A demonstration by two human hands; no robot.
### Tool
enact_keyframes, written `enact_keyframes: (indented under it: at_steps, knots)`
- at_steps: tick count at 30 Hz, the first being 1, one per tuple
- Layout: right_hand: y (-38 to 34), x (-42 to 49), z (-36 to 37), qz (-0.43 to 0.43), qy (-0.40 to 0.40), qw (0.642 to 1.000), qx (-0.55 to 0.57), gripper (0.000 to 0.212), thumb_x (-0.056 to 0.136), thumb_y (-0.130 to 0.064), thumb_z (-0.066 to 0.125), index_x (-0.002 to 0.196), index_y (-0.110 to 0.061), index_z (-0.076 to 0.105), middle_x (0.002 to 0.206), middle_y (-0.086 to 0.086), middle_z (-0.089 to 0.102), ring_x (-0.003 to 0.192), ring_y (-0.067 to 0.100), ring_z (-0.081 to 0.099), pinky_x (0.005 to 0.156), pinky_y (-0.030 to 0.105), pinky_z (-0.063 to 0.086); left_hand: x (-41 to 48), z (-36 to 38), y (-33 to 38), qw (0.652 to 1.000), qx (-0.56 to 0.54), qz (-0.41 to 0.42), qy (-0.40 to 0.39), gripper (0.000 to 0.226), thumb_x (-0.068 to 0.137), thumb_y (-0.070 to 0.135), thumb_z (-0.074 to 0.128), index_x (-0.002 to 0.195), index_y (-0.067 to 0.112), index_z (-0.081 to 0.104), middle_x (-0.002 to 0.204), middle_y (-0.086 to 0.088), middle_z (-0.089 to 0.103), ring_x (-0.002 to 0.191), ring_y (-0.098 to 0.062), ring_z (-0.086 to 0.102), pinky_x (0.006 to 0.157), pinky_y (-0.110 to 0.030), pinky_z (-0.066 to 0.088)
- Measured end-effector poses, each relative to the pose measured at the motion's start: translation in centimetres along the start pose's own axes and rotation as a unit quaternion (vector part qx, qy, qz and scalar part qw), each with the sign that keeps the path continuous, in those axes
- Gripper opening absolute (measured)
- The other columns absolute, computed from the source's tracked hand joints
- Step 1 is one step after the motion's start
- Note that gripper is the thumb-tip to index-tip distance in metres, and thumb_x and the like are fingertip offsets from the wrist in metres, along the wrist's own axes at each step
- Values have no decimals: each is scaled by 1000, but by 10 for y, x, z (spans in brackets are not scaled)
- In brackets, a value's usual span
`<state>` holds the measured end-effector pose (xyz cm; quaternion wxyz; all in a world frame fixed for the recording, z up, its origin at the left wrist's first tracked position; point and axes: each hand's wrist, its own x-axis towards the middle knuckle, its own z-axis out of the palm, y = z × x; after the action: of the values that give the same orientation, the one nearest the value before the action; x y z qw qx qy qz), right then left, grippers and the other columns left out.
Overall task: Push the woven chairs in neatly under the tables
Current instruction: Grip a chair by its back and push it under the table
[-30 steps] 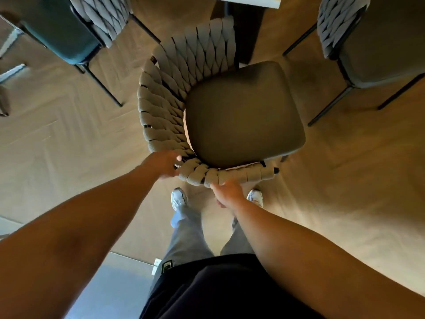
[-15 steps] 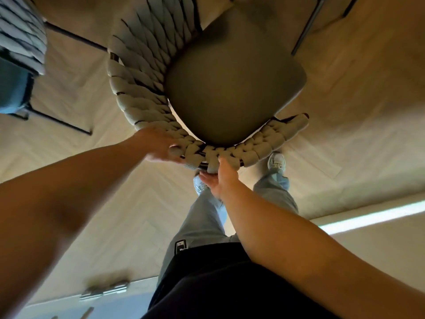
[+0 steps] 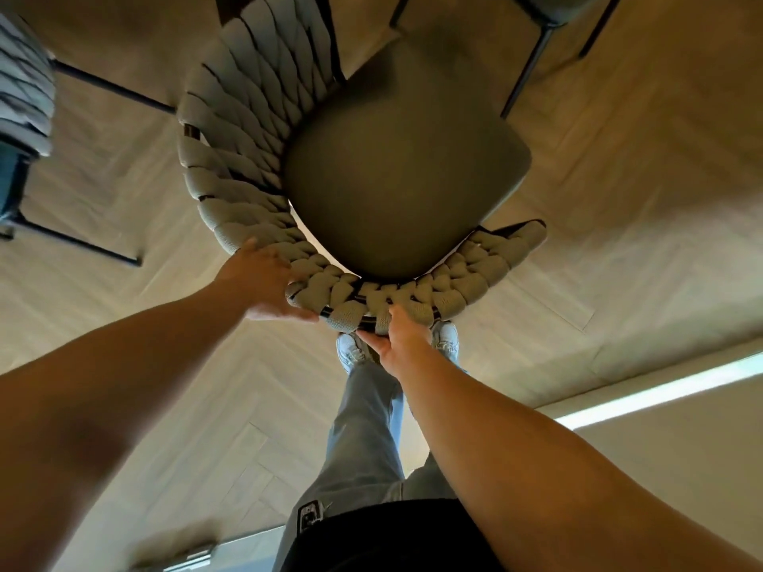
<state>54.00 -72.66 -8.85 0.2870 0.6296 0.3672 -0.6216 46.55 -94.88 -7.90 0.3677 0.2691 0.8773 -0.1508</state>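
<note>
Two hands grip the woven chair (image 3: 396,167) back on the floor (image 3: 124,324): left hand (image 3: 264,282) curled over, right hand (image 3: 398,342) pinching underneath. Uneven pushing could swing it into the neighbouring chair (image 3: 24,88).

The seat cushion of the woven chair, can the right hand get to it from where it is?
Probably yes: the right hand grips the woven backrest just behind the seat cushion, and nothing lies on it.

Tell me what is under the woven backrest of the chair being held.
Under the grey woven backrest show two white sneakers and wood-pattern floor. The backrest and right hand partly cover the shoes. The dark seat cushion hides the chair's legs.
</note>
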Motion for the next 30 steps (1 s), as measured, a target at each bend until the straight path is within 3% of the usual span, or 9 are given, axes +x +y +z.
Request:
enact_keyframes:
  at_steps: [3, 6, 11, 14, 18, 21, 25, 28, 30]
  knots:
    - [-4, 8, -6, -23, 32, 997, -59, 35, 91, -26, 70, 116, -8, 54, 89, 17, 72, 80, 36, 74, 80, 49, 63, -6, 4, 18, 999, -33, -21, -1, 119, 51, 104, -5, 144, 43, 38, 140, 6, 57, 133, -23, 44, 108, -48, 26]
    - [-17, 10, -18, -17, 46, 996, -80, 34, 91, -24, 69, 115, -7, 51, 100, 22, 69, 74, 41, 74, 72, 53, 64, -15, 2, 40, 997, -64, -43, 7, 117, 56, 102, -2, 150, 39, 28, 149, 5, 49, 139, -24, 39, 110, -49, 24]
    - [-50, 5, -26, -32, 54, 991, -118, 27, 94, -16, 66, 106, -8, 44, 103, 22, 53, 101, 47, 66, 78, 56, 62, -26, -8, 80, 986, -136, -86, 36, 98, 71, 95, 24, 149, 36, 36, 149, 6, 49, 139, -23, 40, 113, -48, 25]
    - [-65, 4, -29, -45, 63, 985, -153, 35, 93, -15, 67, 113, -13, 38, 101, 20, 49, 106, 45, 63, 77, 58, 61, -23, 1, 95, 980, -154, -122, 36, 104, 66, 98, 13, 146, 38, 41, 149, 7, 49, 138, -24, 42, 110, -51, 30]
    - [-82, 5, -30, -74, 70, 971, -216, 47, 94, -19, 67, 130, -15, 38, 120, 19, 54, 105, 43, 67, 49, 52, 61, -17, 6, 117, 966, -195, -164, 34, 109, 65, 99, 7, 152, 37, 29, 153, 9, 43, 136, -25, 44, 107, -51, 32]
    - [-102, 2, -29, -105, 68, 958, -258, 48, 97, -21, 64, 135, -13, 36, 114, 16, 49, 111, 41, 64, 62, 53, 63, -7, 4, 134, 951, -235, -196, 43, 121, 55, 101, -6, 147, 37, 39, 150, 8, 47, 136, -25, 44, 106, -51, 34]
    - [-123, 8, -31, -119, 67, 944, -302, 49, 97, -26, 65, 136, -12, 39, 118, 17, 54, 106, 40, 67, 38, 45, 57, 7, 3, 149, 943, -256, -203, 65, 128, 53, 101, -13, 145, 32, 42, 149, 3, 48, 139, -27, 40, 105, -53, 38]
    - [-128, 11, -31, -131, 55, 943, -302, 43, 97, -27, 63, 132, -13, 41, 116, 17, 58, 102, 37, 68, 41, 45, 58, 14, 0, 149, 938, -280, -205, 26, 126, 55, 101, -7, 153, 31, 29, 158, 2, 35, 146, -27, 30, 111, -55, 30]
    - [-124, 13, -32, -141, 54, 944, -292, 39, 97, -28, 62, 127, -12, 42, 108, 16, 59, 92, 33, 68, 41, 41, 59, 17, 7, 144, 942, -278, -184, 35, 124, 56, 102, -7, 151, 34, 32, 157, 4, 38, 145, -25, 33, 113, -55, 28]
